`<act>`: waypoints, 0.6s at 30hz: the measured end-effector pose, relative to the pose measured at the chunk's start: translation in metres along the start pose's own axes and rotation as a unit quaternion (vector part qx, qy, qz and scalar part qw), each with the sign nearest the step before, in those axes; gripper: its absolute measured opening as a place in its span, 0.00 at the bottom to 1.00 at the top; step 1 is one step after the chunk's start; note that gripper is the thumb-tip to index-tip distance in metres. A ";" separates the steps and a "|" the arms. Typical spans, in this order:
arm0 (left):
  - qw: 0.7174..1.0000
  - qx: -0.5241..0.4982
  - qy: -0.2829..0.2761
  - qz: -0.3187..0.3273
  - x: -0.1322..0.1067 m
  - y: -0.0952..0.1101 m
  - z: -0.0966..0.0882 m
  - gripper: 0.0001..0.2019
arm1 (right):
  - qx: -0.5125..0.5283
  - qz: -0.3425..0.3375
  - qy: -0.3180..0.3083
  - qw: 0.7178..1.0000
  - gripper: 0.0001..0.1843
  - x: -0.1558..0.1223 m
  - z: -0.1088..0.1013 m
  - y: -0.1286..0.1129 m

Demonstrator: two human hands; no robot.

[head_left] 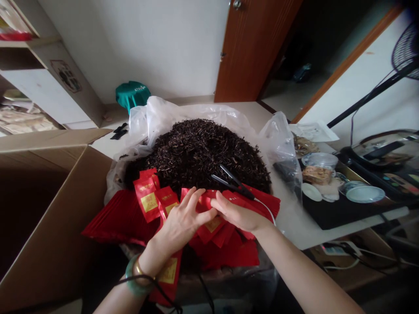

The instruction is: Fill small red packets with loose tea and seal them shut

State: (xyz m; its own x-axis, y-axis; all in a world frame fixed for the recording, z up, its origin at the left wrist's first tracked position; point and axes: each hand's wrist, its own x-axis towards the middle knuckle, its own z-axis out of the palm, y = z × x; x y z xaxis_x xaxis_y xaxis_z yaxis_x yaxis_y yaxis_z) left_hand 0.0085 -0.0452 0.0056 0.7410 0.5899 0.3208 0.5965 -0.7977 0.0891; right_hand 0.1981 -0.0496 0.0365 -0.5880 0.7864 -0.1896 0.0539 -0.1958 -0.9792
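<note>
Both hands are laid on a pile of red packets [225, 244] at the near edge of a tea heap [203, 148], which is held in a plastic bag [157, 113]. The left hand [185, 220] is released, its fingers spread flat on the packets, its thumb touching the right hand [238, 214]. The right hand's fingers are curled over a packet's edge; whether it is grasped cannot be told. A black sealer [232, 181] is laid on the tea just beyond the fingers. A box [55, 218] is seen at the left.
</note>
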 end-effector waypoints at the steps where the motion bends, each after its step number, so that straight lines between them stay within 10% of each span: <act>1: 1.000 0.006 -0.003 -0.004 0.000 0.001 0.000 0.21 | -0.010 -0.010 0.002 1.000 0.34 0.001 0.001 0.001; 10: 0.994 0.045 0.004 -0.097 0.004 -0.008 -0.005 0.13 | 0.004 -0.009 0.078 0.997 0.23 -0.004 -0.038 -0.023; 13: 0.989 0.064 0.018 -0.134 0.004 -0.015 -0.006 0.12 | -0.119 -0.009 0.205 0.971 0.20 0.023 -0.056 -0.015; 18: 0.983 0.054 0.035 -0.173 0.005 -0.022 -0.012 0.09 | -0.408 -0.085 0.112 0.902 0.37 0.091 -0.049 0.018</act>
State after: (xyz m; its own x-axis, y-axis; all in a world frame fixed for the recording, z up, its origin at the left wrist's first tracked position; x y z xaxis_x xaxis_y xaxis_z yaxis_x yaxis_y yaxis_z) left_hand -0.0051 -0.0261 0.0165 0.4667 0.8110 0.3528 0.8414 -0.5301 0.1054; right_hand 0.1854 0.0477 -0.0016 -0.4704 0.8811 0.0484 0.6082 0.3635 -0.7056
